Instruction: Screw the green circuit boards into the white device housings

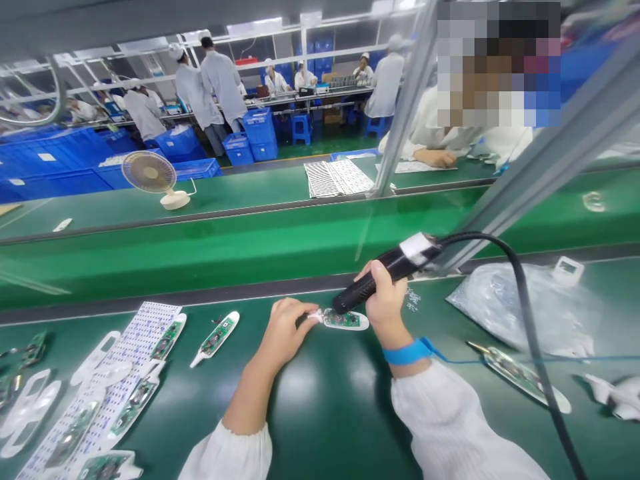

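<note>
The right fingers (381,291) grip a black tool (387,277) over the board (345,319); the left fingers (295,317) pinch its end, which could slip under pressure.

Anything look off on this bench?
One thing: the thick black rubber tool cable lies across the right end of the white-cased green circuit board, and the thin blue wrist-strap cord crosses that board too. Cords draped over a board look out of place. No visible spills or damage.

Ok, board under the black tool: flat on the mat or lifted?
Flat: the white-edged circuit board lies on the green mat, left hand at its end, right hand holding the black tool over it.
</note>
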Available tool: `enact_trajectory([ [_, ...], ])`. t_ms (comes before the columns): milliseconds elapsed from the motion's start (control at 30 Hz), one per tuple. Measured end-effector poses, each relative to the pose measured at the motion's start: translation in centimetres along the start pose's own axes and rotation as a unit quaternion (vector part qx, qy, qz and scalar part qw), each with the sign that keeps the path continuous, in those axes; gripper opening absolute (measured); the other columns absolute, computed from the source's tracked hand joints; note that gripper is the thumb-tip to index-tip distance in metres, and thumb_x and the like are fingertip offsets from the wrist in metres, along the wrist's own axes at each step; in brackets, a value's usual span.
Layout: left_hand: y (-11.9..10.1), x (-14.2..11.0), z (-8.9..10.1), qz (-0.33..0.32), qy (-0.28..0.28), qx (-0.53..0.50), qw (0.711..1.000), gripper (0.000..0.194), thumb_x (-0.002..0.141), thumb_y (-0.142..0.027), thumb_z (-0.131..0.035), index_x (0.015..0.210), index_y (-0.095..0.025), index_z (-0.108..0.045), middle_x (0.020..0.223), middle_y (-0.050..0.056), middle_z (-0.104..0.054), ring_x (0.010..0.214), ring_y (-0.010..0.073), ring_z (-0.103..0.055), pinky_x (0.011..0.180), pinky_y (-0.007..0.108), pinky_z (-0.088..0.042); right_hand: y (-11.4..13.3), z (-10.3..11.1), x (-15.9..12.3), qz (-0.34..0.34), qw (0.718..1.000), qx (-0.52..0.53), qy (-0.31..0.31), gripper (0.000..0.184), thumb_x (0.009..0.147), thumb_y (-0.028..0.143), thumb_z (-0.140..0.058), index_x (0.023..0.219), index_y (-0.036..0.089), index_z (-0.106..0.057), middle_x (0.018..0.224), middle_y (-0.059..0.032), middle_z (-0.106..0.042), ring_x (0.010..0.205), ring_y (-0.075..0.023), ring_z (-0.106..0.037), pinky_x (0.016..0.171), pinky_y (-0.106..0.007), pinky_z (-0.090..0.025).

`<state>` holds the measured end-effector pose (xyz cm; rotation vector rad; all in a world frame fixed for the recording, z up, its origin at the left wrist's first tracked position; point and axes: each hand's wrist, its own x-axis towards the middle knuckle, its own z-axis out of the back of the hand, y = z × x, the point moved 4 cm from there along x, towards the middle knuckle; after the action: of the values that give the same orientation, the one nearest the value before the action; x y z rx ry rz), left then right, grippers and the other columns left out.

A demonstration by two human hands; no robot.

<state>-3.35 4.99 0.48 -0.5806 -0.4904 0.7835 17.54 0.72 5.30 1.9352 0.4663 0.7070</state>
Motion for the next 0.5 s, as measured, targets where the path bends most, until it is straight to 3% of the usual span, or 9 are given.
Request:
enact_trajectory([
  [500, 0.13, 0.24, 0.10, -0.006, 0.003, 0.019, 1.000, 0.013, 0.095, -0.031, -0.066, 0.102, -0.029, -0.075, 0.100, 0.002, -0.075, 0.100, 0.0247, -0.064, 0.099, 0.047, -0.042, -0.30, 0.46, 0.18, -0.020, 1.000, -0.019, -0.013, 0.039, 0.082, 0.054, -0.069, 0.065, 0.021, -0.059, 0.057, -0.0025, -0.057, 0.055, -0.0208, -0.054, 0.056, -0.037, -0.046],
])
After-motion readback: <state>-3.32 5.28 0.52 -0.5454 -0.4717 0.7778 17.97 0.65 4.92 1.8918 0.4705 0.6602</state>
